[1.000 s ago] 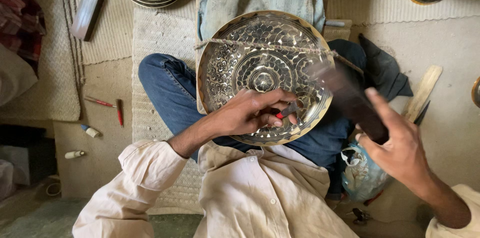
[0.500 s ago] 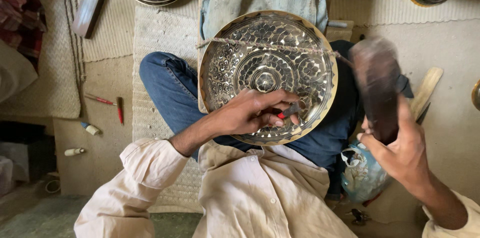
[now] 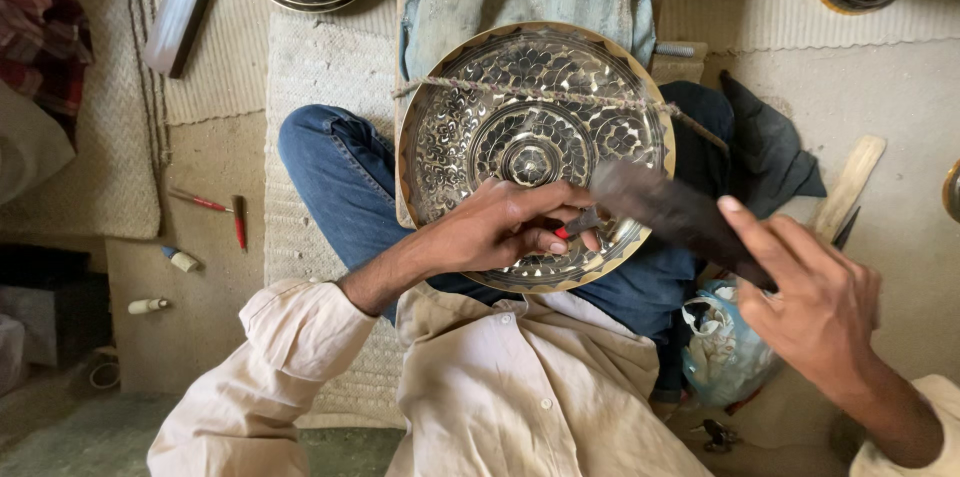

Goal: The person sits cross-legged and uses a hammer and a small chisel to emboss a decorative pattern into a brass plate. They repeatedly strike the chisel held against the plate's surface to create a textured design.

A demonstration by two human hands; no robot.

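While our left hand (image 3: 505, 232) pinches a red-tipped chisel (image 3: 575, 229) upright on the engraved plate (image 3: 470, 117), our right hand (image 3: 810, 302) grips a dark mallet (image 3: 670, 212) just beside it.

cream long-sleeved shirt with small pale buttons down the front placket, cloth creased and a little dusty. left sleeve cuff turned back loosely above the wrist, folds bunched at the forearm; right sleeve showing only as a pale edge at the frame's corner. blue denim trousers, faded at the knee. left hand (image 3: 500, 232) and right hand (image 3: 815, 302) bare, no rings, no watch, no gloves; short nails.
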